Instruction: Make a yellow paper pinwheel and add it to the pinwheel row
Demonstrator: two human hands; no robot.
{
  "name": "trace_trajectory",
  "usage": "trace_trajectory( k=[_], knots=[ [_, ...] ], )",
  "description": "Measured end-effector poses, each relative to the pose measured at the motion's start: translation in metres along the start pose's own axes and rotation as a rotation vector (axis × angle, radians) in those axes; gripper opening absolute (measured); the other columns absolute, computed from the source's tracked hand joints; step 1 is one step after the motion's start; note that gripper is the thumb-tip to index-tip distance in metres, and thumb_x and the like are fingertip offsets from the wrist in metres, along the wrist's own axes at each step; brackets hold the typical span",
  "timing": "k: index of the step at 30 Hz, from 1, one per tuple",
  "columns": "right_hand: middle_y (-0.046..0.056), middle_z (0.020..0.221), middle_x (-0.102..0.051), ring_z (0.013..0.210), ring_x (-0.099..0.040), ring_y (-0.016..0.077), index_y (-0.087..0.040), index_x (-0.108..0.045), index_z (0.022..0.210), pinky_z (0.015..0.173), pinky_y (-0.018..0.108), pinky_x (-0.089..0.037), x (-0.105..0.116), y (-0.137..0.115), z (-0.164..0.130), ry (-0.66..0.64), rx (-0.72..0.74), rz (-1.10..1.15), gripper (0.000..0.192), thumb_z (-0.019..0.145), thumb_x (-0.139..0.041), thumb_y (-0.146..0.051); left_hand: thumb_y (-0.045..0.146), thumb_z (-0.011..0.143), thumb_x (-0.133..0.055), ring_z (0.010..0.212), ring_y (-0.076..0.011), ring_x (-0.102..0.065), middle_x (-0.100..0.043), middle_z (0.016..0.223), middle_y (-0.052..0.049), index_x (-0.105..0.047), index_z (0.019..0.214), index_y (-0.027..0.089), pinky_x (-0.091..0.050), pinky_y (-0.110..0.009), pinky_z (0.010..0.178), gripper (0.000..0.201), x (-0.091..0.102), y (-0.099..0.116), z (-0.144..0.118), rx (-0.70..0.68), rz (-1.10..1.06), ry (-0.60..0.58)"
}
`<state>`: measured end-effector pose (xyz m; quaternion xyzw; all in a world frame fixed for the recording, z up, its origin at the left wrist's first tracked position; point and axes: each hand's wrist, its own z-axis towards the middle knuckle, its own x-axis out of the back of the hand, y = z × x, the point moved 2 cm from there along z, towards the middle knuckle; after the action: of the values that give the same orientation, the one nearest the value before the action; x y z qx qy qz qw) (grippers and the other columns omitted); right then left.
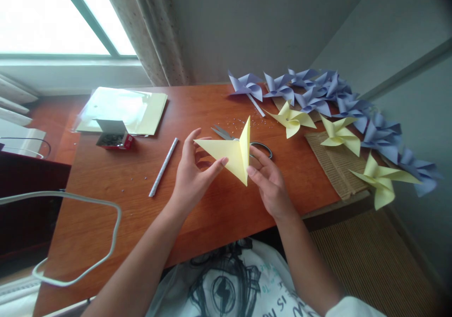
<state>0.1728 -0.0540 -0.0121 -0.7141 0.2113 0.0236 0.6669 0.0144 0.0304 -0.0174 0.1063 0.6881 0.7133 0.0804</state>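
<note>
Between left hand [190,175] and right hand [270,185]: folded yellow paper [231,154], pinched.

Folded paper [231,154] sitting mid-frame above the surface [212,213], scissors [243,140] lying behind it; rolled stick [163,167] lying left; pinwheels [318,100] lining the right edge; box [115,139] resting upper left.

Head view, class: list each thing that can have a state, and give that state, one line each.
Yellow paper: folded, held above the table by both hands.
Left hand: fingers pinching the paper's left side.
Right hand: fingertips on the paper's lower right edge.
Scissors: lying on the table, partly hidden behind the paper.
Small box: lid open.
Yellow pinwheels: finished, lying flat.
Blue pinwheels: finished, piled.
</note>
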Motion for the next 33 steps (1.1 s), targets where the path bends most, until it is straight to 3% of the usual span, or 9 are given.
trace_trajectory(
  k=[3, 6, 8, 10, 14, 19, 25, 29, 33],
  knots=[
    [0.007, 0.133, -0.071, 0.126, -0.064, 0.0299, -0.025, -0.057, 0.134, 0.099, 0.044, -0.056, 0.003, 0.000, 0.000, 0.018, -0.029, 0.003, 0.053, 0.086, -0.073, -0.039, 0.033, 0.076, -0.081, 0.121, -0.0292, -0.061, -0.047, 0.149, -0.016, -0.035, 0.150, 0.027, -0.057, -0.042, 0.092, 0.088, 0.004, 0.000, 0.000, -0.203, 0.326, 0.067],
    [0.009, 0.133, -0.070, 0.120, -0.067, 0.0303, -0.025, -0.053, 0.139, 0.087, 0.040, -0.059, 0.006, 0.001, 0.000, 0.015, -0.068, -0.017, 0.061, 0.084, -0.075, -0.040, 0.023, 0.082, -0.071, 0.137, -0.0333, -0.050, -0.051, 0.150, -0.012, -0.051, 0.141, 0.027, -0.043, -0.054, 0.113, 0.062, 0.002, 0.003, -0.002, -0.396, 0.654, 0.008],
    [0.010, 0.131, -0.071, 0.117, -0.069, 0.0294, -0.024, -0.052, 0.139, 0.086, 0.038, -0.059, 0.008, 0.002, 0.000, 0.020, -0.077, -0.027, 0.061, 0.085, -0.075, -0.040, 0.015, 0.083, -0.064, 0.139, -0.0325, -0.050, -0.059, 0.143, -0.010, -0.058, 0.134, 0.025, -0.037, -0.055, 0.117, 0.052, -0.003, 0.003, -0.005, -0.474, 0.722, -0.088],
    [0.010, 0.128, -0.073, 0.115, -0.070, 0.0277, -0.024, -0.054, 0.137, 0.092, 0.039, -0.057, 0.008, 0.003, 0.000, 0.027, -0.070, -0.044, 0.055, 0.088, -0.072, -0.040, 0.011, 0.082, -0.060, 0.134, -0.0299, -0.055, -0.063, 0.140, -0.011, -0.057, 0.135, 0.022, -0.042, -0.050, 0.114, 0.054, -0.007, 0.003, -0.007, -0.510, 0.655, -0.177],
    [0.008, 0.129, -0.072, 0.113, -0.070, 0.0256, -0.026, -0.059, 0.132, 0.095, 0.038, -0.057, 0.006, 0.005, 0.000, 0.002, -0.046, -0.138, 0.044, 0.091, -0.070, -0.037, 0.011, 0.084, -0.056, 0.129, -0.0282, -0.060, -0.063, 0.140, -0.014, -0.052, 0.140, 0.018, -0.048, -0.044, 0.108, 0.057, -0.013, 0.002, -0.012, -0.512, 0.580, -0.250],
    [0.007, 0.127, -0.072, 0.114, -0.069, 0.0239, -0.026, -0.063, 0.127, 0.095, 0.037, -0.058, 0.004, 0.004, 0.000, -0.018, 0.096, -0.304, 0.033, 0.095, -0.064, -0.032, 0.018, 0.084, -0.060, 0.124, -0.0300, -0.061, -0.065, 0.134, -0.014, -0.053, 0.138, 0.020, -0.045, -0.046, 0.107, 0.054, -0.013, 0.003, -0.015, -0.490, 0.619, -0.226],
    [0.007, 0.115, -0.074, 0.107, -0.069, 0.0225, -0.026, -0.073, 0.112, 0.096, 0.038, -0.056, -0.004, -0.001, 0.000, -0.058, 0.305, -0.698, 0.021, 0.099, -0.057, -0.025, 0.015, 0.086, -0.058, 0.108, -0.0239, -0.067, -0.070, 0.120, -0.007, -0.062, 0.126, 0.027, -0.051, -0.033, 0.091, 0.042, -0.007, 0.003, -0.014, -0.345, 0.501, -0.275],
    [0.008, 0.112, -0.071, 0.101, -0.068, 0.0229, -0.025, -0.067, 0.120, 0.089, 0.038, -0.058, -0.005, -0.002, -0.002, -0.014, 0.344, -0.790, 0.026, 0.096, -0.058, -0.021, 0.015, 0.085, -0.063, 0.092, -0.0200, -0.069, -0.074, 0.105, -0.004, -0.069, 0.110, 0.025, -0.050, -0.027, 0.078, 0.028, -0.006, 0.005, -0.013, -0.309, 0.460, -0.220],
    [0.011, 0.124, -0.066, 0.120, -0.062, 0.0266, -0.024, -0.061, 0.130, 0.108, 0.045, -0.050, -0.004, -0.006, -0.006, -0.136, 0.438, -0.913, 0.045, 0.088, -0.056, -0.008, 0.016, 0.082, -0.064, 0.081, -0.0188, -0.068, -0.075, 0.091, -0.003, -0.070, 0.095, 0.020, -0.049, -0.027, 0.074, 0.016, -0.005, 0.009, -0.012, -0.274, 0.460, -0.141]
  ],
)
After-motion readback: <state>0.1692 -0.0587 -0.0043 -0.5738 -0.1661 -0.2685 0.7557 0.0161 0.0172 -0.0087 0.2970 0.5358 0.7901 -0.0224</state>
